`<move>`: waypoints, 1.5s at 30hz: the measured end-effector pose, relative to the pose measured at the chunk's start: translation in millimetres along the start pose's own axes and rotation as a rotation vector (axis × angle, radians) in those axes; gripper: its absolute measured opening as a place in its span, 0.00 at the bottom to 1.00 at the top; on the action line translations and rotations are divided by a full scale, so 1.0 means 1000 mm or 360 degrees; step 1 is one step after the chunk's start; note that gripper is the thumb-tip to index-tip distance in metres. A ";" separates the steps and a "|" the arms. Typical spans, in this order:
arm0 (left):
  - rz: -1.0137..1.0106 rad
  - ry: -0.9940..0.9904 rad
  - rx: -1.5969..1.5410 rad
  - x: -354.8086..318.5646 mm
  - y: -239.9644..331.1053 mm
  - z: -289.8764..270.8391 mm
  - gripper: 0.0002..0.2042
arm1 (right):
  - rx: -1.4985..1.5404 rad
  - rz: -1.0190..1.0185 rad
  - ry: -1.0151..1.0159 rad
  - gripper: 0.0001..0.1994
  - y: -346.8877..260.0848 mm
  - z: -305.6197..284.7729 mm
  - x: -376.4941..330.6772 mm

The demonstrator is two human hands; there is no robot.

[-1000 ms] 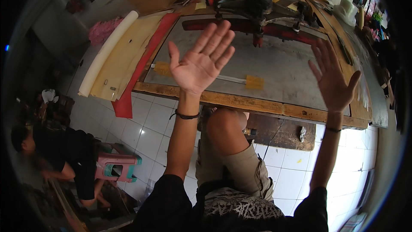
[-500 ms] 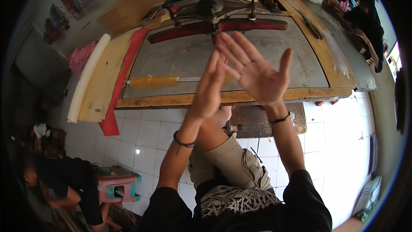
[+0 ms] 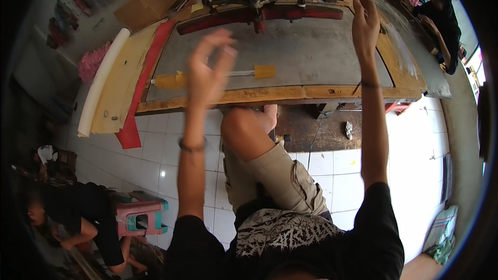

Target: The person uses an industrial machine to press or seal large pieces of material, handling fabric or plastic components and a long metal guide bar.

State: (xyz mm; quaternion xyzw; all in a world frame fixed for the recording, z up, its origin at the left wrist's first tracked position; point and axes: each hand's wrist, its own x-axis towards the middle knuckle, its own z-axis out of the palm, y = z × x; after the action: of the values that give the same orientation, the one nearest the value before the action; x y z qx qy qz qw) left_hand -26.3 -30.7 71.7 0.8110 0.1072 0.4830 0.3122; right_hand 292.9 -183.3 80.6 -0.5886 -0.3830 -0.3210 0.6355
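My left hand (image 3: 209, 72) is raised above the near left part of the grey metal plate (image 3: 311, 52). It is smeared by motion, its fingers loosely curved with a gap to the thumb and nothing between them. Farther right, my right hand (image 3: 366, 26) is lifted over the plate's right edge, fingers stretched away from me and slightly bent, also with nothing in it. Dark bands circle both wrists. Beneath and beside the left hand, a white strip (image 3: 241, 73) with yellow tape (image 3: 265, 71) lies along the plate's near side.
A black press with a curved red bar (image 3: 306, 13) stands over the plate's far side. Rolled cream sheet (image 3: 106, 83) and red sheet (image 3: 149, 67) hang at the table's left. One person (image 3: 78, 218) is low left beside a pink stool (image 3: 140, 217); another (image 3: 441, 23) sits far right.
My hands, close together before, have parted: the left moved left, the right moved right and farther away. The view has shifted slightly, so the table sits higher.
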 end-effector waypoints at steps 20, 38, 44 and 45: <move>-0.0356 -0.0048 0.0113 0.082 -0.236 -0.086 0.24 | -0.0439 0.0021 -0.0717 0.23 0.114 0.032 -0.025; -0.0309 -0.0194 0.0668 0.074 -0.248 -0.097 0.29 | -0.0411 0.0545 -0.0805 0.27 0.110 0.037 -0.027; -0.0304 -0.0174 0.0597 0.073 -0.247 -0.095 0.29 | -0.0483 0.0439 -0.0820 0.26 0.121 0.034 -0.027; -0.0343 -0.0180 0.0612 0.072 -0.246 -0.095 0.29 | -0.0469 0.0435 -0.0825 0.26 0.122 0.034 -0.028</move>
State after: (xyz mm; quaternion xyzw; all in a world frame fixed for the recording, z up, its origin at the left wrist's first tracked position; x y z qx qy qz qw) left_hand -38.6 234.3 4.9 0.8653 0.2656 0.3713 0.2070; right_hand 380.4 -138.7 -4.3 -0.7823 -0.3990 -0.1242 0.4620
